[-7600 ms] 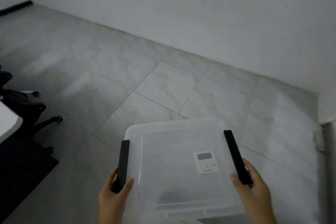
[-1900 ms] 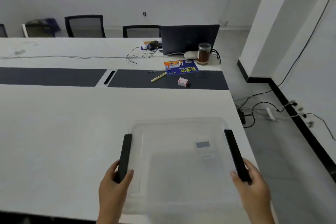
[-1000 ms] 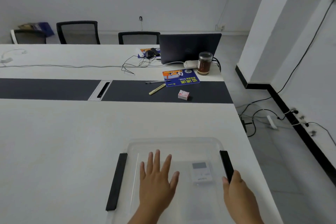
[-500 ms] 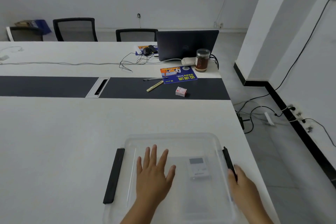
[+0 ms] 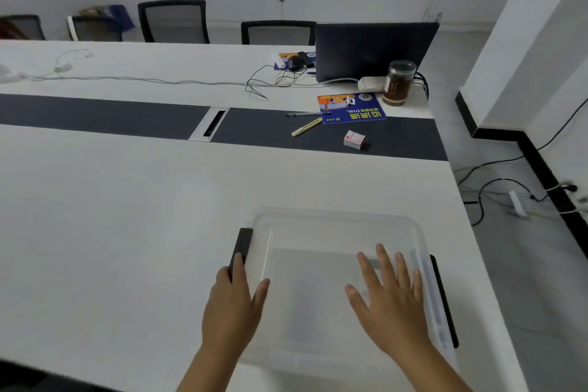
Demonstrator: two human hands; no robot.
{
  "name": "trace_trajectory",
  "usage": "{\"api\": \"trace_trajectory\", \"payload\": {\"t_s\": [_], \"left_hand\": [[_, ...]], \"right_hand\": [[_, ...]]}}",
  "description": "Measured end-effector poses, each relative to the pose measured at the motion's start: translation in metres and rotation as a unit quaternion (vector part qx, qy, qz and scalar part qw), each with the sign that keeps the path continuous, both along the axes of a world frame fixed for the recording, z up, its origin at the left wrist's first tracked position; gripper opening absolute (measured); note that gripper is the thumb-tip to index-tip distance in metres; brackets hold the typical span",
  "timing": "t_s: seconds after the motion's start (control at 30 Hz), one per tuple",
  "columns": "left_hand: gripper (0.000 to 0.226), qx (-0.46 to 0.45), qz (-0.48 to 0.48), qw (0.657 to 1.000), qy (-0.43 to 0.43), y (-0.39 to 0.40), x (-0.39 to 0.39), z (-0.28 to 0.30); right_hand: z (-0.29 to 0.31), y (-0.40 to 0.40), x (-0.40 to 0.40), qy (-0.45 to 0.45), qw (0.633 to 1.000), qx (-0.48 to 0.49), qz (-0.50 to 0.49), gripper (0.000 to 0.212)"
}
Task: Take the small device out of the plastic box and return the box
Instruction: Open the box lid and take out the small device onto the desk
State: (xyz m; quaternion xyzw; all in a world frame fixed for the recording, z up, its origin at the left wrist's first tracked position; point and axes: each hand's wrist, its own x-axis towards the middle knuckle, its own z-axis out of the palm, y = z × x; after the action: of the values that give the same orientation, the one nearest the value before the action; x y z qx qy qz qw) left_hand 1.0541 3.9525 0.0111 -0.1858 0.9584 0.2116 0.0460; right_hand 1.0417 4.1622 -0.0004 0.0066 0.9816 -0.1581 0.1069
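A clear plastic storage box [image 5: 321, 251] with a see-through lid sits flat on the near right part of the long white worktop [image 5: 127, 216], close to its right edge. A black clip handle [image 5: 241, 245] runs down the box's left side and another black clip handle [image 5: 444, 299] down its right side. The left hand [image 5: 234, 305] rests on the near end of the left handle, fingers over the handle and thumb on the lid; whether its grip is closed on the handle I cannot tell. The right hand [image 5: 389, 296] lies flat on the lid with fingers spread, its grip open and holding nothing. The small device is mostly hidden under the right hand; only a grey patch shows between its fingers, inside the box. Farther back on the worktop stand a dark open laptop [image 5: 375, 51], a brown-filled jar [image 5: 399, 83], a blue leaflet [image 5: 351, 107], a yellow pen [image 5: 306, 127] and a small red-and-white packet [image 5: 354, 139].
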Motion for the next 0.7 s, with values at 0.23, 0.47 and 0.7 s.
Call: {"api": "trace_trajectory", "payload": {"t_s": [0.23,0.47,0.7], "left_hand": [[0.05,-0.027,0.009,0.999,0.029,-0.015,-0.004,-0.007],[0.044,0.121,0.039,0.991,0.037,-0.026,-0.001,0.002],[0.052,0.086,0.089,0.991,0.051,-0.029,0.003,-0.001]], "right_hand": [[-0.002,-0.005,0.001,0.006,1.0,0.011,0.001,0.121],[0.008,-0.007,0.004,-0.032,0.997,0.066,0.03,0.106],[0.01,0.005,0.006,0.052,0.998,-0.041,0.001,0.064]]}}
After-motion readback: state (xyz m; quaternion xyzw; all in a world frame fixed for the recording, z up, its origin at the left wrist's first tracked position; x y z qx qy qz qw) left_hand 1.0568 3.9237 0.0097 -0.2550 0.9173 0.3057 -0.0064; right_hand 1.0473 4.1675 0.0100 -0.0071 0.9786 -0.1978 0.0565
